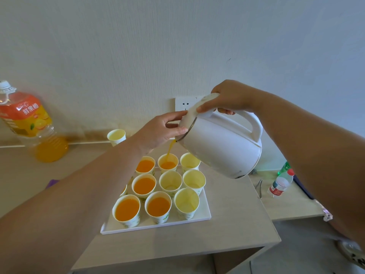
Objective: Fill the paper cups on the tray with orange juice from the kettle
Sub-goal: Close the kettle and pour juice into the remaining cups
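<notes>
While our right hand (231,97) gripped the white plastic kettle (221,147), left hand (158,131) pinching its lid (190,116), we filled a mid-frame paper cup (168,162); next seemed a spout shift right.

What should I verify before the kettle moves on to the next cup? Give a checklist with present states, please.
1. Juice stream lands inside the back-middle cup: ok.
2. That cup is as full as the front-left cup: not ok, the level is lower.
3. Right hand grips the kettle by its handle: ok.
4. Left hand holds the lid: ok.
5. Back-right cup is empty and upright: ok.
6. Juice left in the kettle: cannot tell.
</notes>
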